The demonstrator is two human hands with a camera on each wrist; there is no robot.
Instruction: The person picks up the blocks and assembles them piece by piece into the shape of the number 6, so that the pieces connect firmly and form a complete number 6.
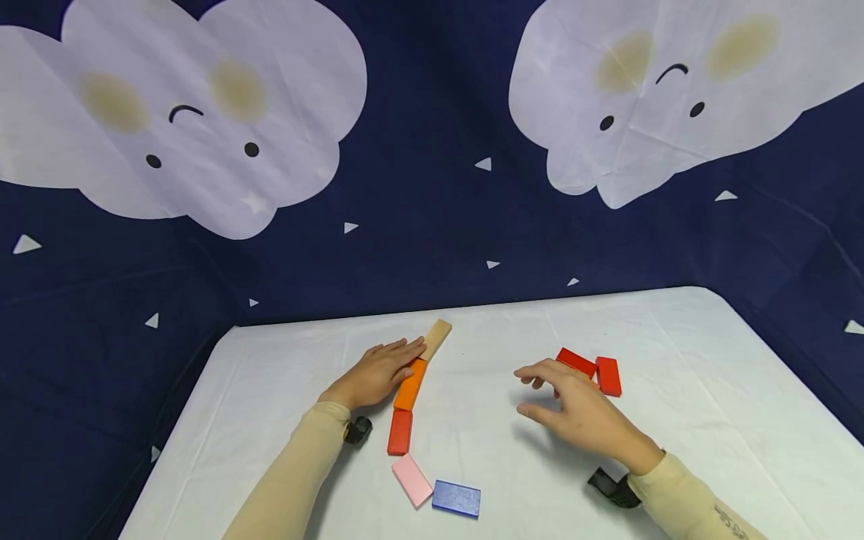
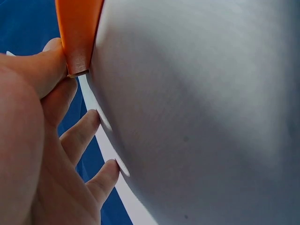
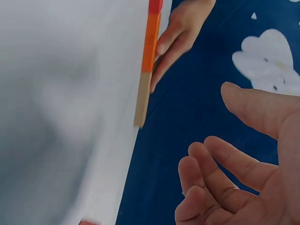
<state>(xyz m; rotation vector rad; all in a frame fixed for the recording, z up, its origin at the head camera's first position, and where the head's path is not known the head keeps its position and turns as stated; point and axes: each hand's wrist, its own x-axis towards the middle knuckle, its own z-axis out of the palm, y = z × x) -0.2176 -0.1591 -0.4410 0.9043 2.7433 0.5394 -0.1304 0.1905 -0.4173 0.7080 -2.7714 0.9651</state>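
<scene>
A bent row of blocks lies on the white table. From far to near it runs a plain wooden block (image 1: 440, 334), an orange block (image 1: 410, 388), a red block (image 1: 400, 433), a pink block (image 1: 412, 481) and a blue block (image 1: 457, 499). My left hand (image 1: 379, 373) rests against the left side of the row with straight fingers, where the wooden and orange blocks meet. In the left wrist view, thumb and index finger touch the orange block (image 2: 80, 37) near its end. My right hand (image 1: 579, 414) hovers over the table with loosely bent fingers and nothing in them.
Beyond the right hand lie two more red blocks, one slanted (image 1: 574, 360) and one nearly lengthwise (image 1: 609, 376), and an orange edge shows beside the hand. A dark blue cloth with clouds (image 1: 432, 150) hangs behind the table (image 1: 486, 420).
</scene>
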